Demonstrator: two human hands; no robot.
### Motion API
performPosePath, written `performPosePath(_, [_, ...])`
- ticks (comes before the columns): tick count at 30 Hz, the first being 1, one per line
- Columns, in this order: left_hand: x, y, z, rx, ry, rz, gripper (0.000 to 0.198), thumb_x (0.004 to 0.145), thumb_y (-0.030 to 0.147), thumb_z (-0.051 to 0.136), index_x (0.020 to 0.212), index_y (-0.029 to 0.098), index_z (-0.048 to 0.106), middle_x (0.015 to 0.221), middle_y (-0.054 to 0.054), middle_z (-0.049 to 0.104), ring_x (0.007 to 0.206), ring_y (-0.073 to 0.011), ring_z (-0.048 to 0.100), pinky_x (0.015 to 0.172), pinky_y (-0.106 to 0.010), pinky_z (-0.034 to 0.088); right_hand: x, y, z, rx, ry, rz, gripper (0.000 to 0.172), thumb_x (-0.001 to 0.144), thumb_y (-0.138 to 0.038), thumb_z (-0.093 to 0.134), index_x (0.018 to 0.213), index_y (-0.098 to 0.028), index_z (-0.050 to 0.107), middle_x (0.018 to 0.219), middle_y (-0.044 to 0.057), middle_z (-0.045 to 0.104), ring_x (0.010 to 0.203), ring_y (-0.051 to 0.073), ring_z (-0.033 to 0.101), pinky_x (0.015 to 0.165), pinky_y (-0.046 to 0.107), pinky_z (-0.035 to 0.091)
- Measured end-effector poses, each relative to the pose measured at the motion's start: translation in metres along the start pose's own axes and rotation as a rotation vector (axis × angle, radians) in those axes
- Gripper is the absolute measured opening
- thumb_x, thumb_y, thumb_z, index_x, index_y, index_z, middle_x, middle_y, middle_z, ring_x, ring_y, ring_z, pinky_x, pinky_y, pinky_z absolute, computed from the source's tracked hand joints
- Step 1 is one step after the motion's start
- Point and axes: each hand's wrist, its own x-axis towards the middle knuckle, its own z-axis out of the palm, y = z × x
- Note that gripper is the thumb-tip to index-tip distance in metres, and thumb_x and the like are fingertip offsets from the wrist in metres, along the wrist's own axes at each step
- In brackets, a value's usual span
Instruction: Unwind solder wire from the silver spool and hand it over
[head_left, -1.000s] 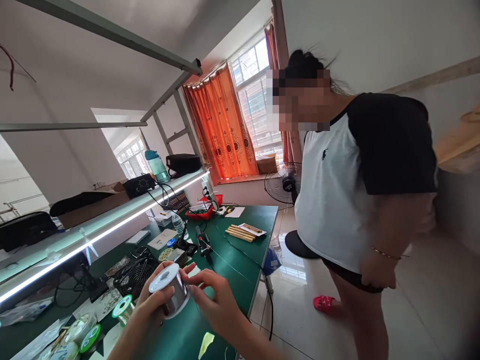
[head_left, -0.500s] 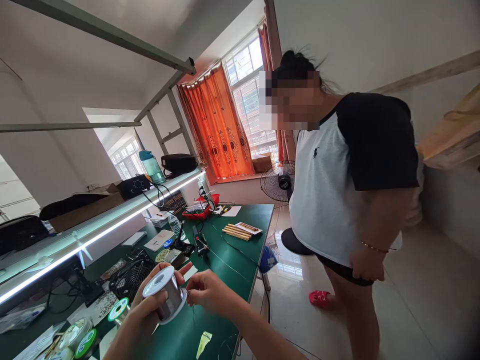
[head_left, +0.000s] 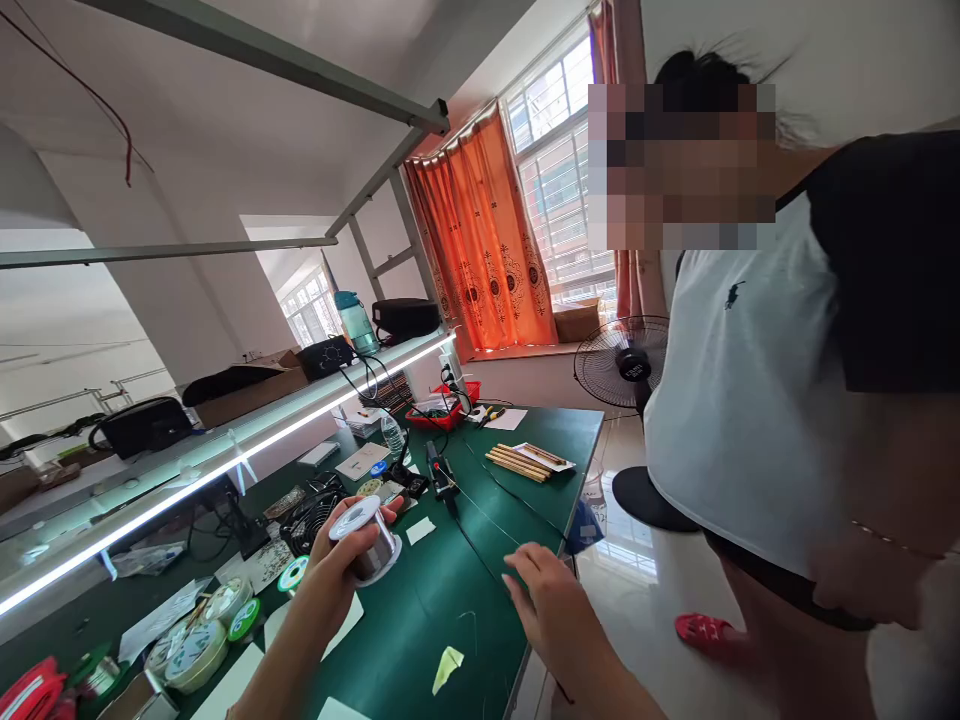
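Solder spool (head_left: 367, 535), a shiny wire-wound cylinder, rests in the left hand (head_left: 331, 572).

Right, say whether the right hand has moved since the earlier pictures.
Yes, the right hand has shifted rightward across the green workbench, out to its edge.

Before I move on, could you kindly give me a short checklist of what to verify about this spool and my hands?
1. Spool of solder wire in the left hand: ok, gripped with its flat end up.
2. Right hand: ok, open and holding nothing, above the green bench mat.
3. Loose wire end: cannot tell, too thin to follow here.
4. Black corded device: cannot tell whether it is powered.
5. Co-worker: ok, standing beside the bench, hand at their own side.
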Motion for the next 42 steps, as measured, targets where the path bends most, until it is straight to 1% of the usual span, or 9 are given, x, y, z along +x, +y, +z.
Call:
performPosePath(2, [-0.002,-0.001,0.004,-0.020,-0.010,-0.001,0.040,0.069,0.038,0.093,0.100,0.020,0.074,0.107,-0.010,0.082,0.140,-0.0418,0.060,0.082,-0.033,0.055,0.010,-0.017,0.007,0.138,0.071,-0.065,0.048,0.098,-0.047,0.044,0.107,-0.013,0.077,0.116,0.023,0.071,0.104,0.036,0.067,0.090,0.050,0.052])
performPosePath(7, [-0.010,0.000,0.013,-0.057,-0.092,-0.015,0.036,0.070,0.038,0.092,0.097,0.021,0.075,0.108,-0.010,0.081,0.144,-0.0430,0.057,0.088,-0.034,0.056,0.037,-0.065,0.033,0.553,-0.109,-0.058,0.044,0.090,-0.052,0.064,0.100,-0.014,0.082,0.095,0.013,0.076,0.084,0.028,0.067,0.073,0.039,0.048])
performPosePath(12, [-0.015,-0.001,0.011,-0.089,-0.147,-0.025,0.038,0.068,0.036,0.092,0.099,0.023,0.074,0.101,-0.009,0.080,0.145,-0.0456,0.056,0.108,-0.047,0.053,0.050,-0.078,0.053,0.896,-0.269,-0.028,0.031,0.079,-0.043,0.067,0.082,-0.015,0.079,0.075,0.004,0.069,0.074,0.021,0.061,0.073,0.036,0.047])
performPosePath(18, [-0.017,-0.005,0.003,-0.125,-0.176,-0.054,0.045,0.067,0.038,0.093,0.105,0.023,0.075,0.105,-0.010,0.079,0.139,-0.0471,0.060,0.114,-0.054,0.049,0.049,-0.074,0.060,0.786,-0.243,-0.045,0.024,0.079,-0.037,0.068,0.081,-0.015,0.078,0.076,0.003,0.069,0.073,0.020,0.061,0.070,0.034,0.047])
performPosePath(21, [-0.018,-0.006,0.000,-0.137,-0.194,-0.064,0.048,0.064,0.041,0.095,0.104,0.024,0.075,0.103,-0.009,0.079,0.139,-0.0472,0.060,0.115,-0.054,0.049,0.048,-0.074,0.059,0.579,-0.181,-0.052,0.011,0.085,-0.018,0.064,0.083,-0.015,0.074,0.078,0.001,0.068,0.072,0.017,0.057,0.068,0.030,0.042])
performPosePath(24, [-0.018,-0.005,0.000,-0.169,-0.208,-0.069,0.048,0.065,0.043,0.095,0.104,0.025,0.075,0.099,-0.007,0.079,0.141,-0.0462,0.058,0.117,-0.052,0.046,0.047,-0.072,0.060,0.434,-0.191,-0.032,0.017,0.088,-0.003,0.059,0.080,-0.018,0.064,0.078,-0.001,0.063,0.073,0.016,0.054,0.067,0.029,0.038])
performPosePath(33, [-0.005,-0.003,0.001,-0.077,-0.102,-0.006,0.039,0.072,0.038,0.093,0.102,0.024,0.074,0.102,-0.007,0.080,0.143,-0.0406,0.058,0.097,-0.036,0.054,0.002,-0.034,0.049,0.393,-0.804,0.006,0.014,0.084,-0.010,0.066,0.079,-0.023,0.070,0.082,-0.003,0.070,0.077,0.016,0.063,0.071,0.025,0.046])
performPosePath(39, [0.000,-0.007,-0.010,-0.026,-0.038,-0.005,0.041,0.071,0.039,0.094,0.103,0.021,0.073,0.105,-0.009,0.079,0.142,-0.0423,0.059,0.086,-0.032,0.055,-0.016,0.019,-0.007,0.166,-0.542,0.152,0.019,0.095,-0.020,0.047,0.085,-0.021,0.063,0.090,0.008,0.069,0.083,0.026,0.063,0.074,0.035,0.046])
performPosePath(42, [0.001,-0.012,-0.011,-0.022,-0.059,-0.034,0.042,0.070,0.040,0.094,0.102,0.021,0.075,0.109,-0.010,0.080,0.142,-0.0428,0.059,0.085,-0.031,0.056,-0.006,0.028,-0.017,-0.105,-0.254,0.141,0.032,0.098,-0.024,0.035,0.098,-0.015,0.065,0.103,0.020,0.068,0.094,0.034,0.064,0.081,0.046,0.049])
